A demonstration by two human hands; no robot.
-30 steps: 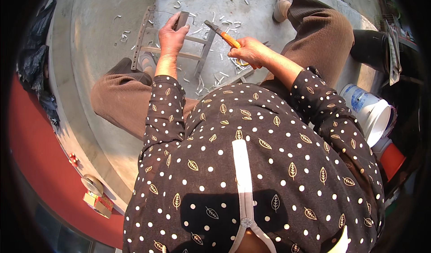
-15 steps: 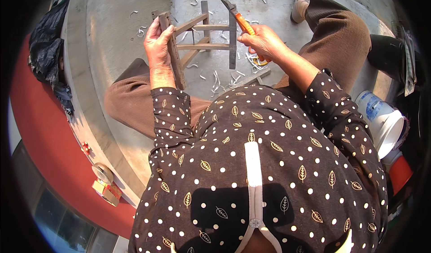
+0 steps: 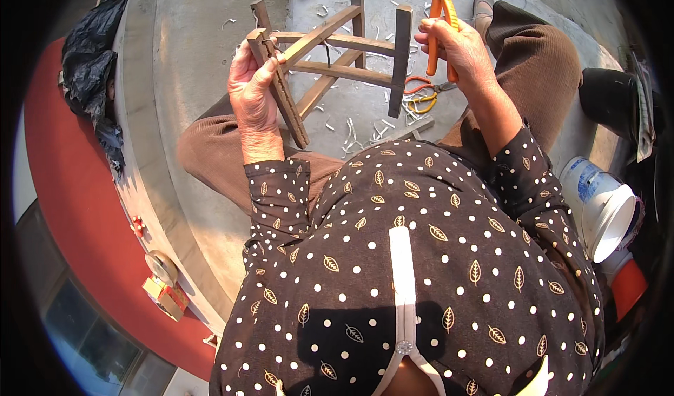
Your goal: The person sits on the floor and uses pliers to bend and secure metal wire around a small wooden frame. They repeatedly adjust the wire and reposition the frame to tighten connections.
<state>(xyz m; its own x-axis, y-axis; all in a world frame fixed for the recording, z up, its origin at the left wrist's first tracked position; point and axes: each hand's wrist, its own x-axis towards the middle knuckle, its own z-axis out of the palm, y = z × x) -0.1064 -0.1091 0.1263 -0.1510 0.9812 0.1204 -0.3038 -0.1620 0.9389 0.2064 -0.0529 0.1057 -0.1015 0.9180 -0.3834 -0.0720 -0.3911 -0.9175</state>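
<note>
My left hand (image 3: 254, 104) is closed around one end bar of a small wooden folding stool frame (image 3: 286, 101), holding it tilted above the floor. A row of notches or nail marks runs along that bar. The frame's crossed legs and rails reach away to the right, with no seat on them. Right of the frame, my right hand (image 3: 467, 55) grips a pair of pliers (image 3: 450, 11) by its orange handles, jaws pointing away from me. The handles are spread somewhat apart, and the jaw tips run out at the top edge of the view. The pliers are apart from the frame.
Scissors (image 3: 435, 94) with red and yellow handles lie on the concrete near a wooden piece (image 3: 414, 128). White strip scraps (image 3: 351, 135) are scattered around. White buckets (image 3: 597, 206) stand at right; black plastic (image 3: 88, 66), a tape roll (image 3: 161, 268) and small box (image 3: 166, 298) are at left.
The pliers have moved up and right, away from the frame, and their handles have spread. My left hand has tilted the frame and shifted it slightly to the right.
</note>
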